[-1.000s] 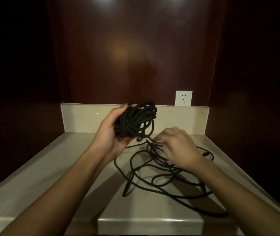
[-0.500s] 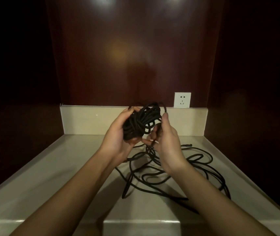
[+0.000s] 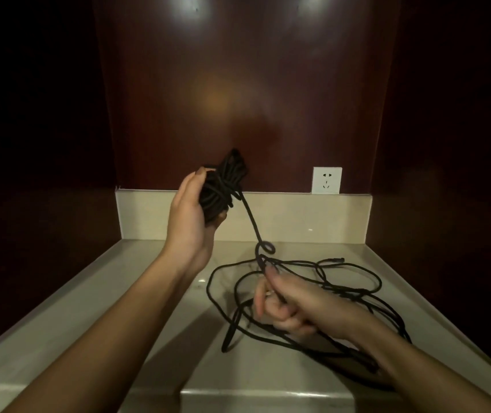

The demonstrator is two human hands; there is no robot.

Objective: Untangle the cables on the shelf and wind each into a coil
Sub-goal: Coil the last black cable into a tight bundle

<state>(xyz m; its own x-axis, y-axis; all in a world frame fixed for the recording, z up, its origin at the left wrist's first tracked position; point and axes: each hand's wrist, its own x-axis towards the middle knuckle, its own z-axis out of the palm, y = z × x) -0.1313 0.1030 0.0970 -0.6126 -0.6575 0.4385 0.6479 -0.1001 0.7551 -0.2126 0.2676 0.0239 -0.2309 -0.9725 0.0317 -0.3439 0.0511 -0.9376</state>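
Note:
My left hand point(image 3: 189, 211) grips a wound bundle of black cable point(image 3: 221, 187), raised above the back of the beige shelf point(image 3: 104, 308). One strand point(image 3: 250, 219) runs down from the bundle, makes a small loop, and reaches my right hand point(image 3: 286, 302). My right hand pinches that strand low over the shelf, fingers curled. Loose black cable point(image 3: 357, 293) lies in tangled loops on the shelf around and behind my right hand; a plug end point(image 3: 335, 260) shows near the back.
A white wall socket point(image 3: 326, 180) sits on the dark wooden back panel above the beige upstand point(image 3: 297, 216). Dark wooden walls close in the shelf on both sides. The shelf's front edge has a step near the middle point(image 3: 265, 396).
My left hand lifted the bundle up and to the left. My right hand left the bundle and dropped toward me, pulling a strand taut between the two hands.

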